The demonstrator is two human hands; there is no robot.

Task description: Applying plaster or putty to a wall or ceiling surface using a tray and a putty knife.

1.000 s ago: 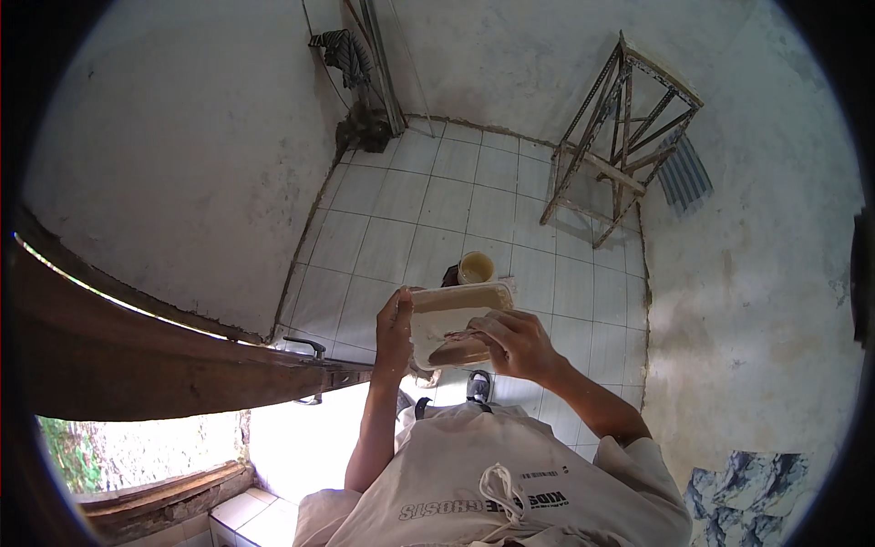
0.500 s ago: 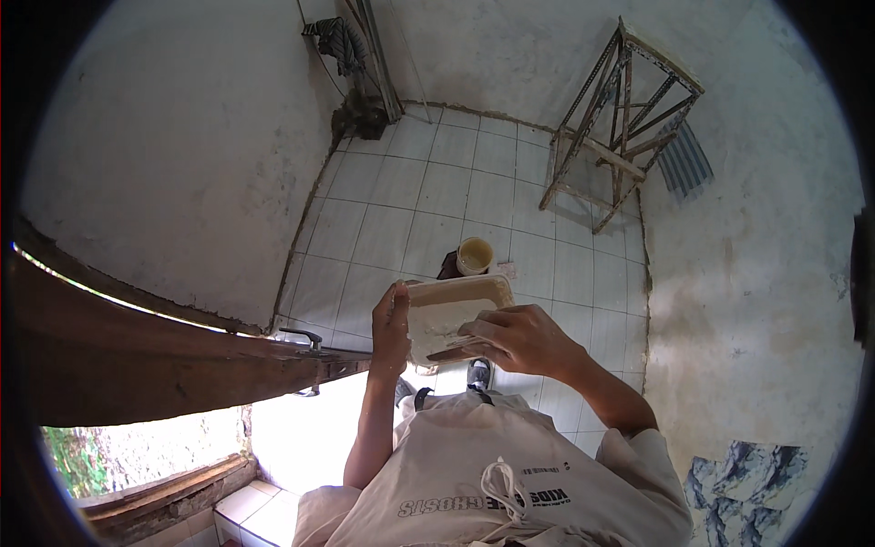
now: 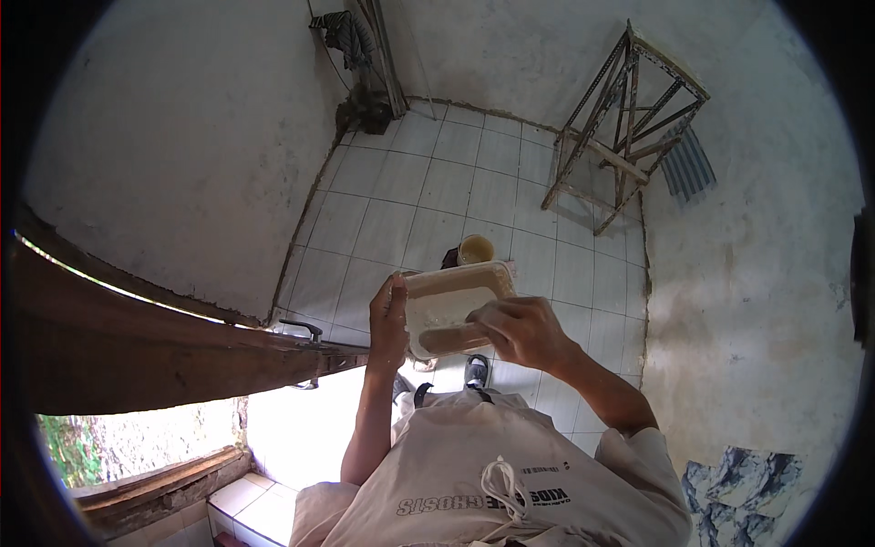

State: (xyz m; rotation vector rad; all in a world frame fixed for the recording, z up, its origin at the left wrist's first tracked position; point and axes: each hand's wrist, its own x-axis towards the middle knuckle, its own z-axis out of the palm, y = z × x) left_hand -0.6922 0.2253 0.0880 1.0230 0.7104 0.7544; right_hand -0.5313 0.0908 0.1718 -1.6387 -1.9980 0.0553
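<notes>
My left hand grips the left side of a shallow, pale rectangular plastic tub, its thumb over the rim. Whitish paste is spread across the bottom of the tub, which I hold in front of my body. Closed round the handle end of a putty knife, my right hand is at the tub's right side. The wide, flat blade lies low inside the tub, near the wall closest to me. My fingers hide the handle.
A cream bucket stands on the tiled floor just beyond the tub. A paint-spattered stand is at the far right wall. To my left are a wooden door with a metal handle and a bright opening.
My right hand has turned slightly and shifted a little to the right, so the knife's blade now shows broad and flat. The left hand still holds the tub.
</notes>
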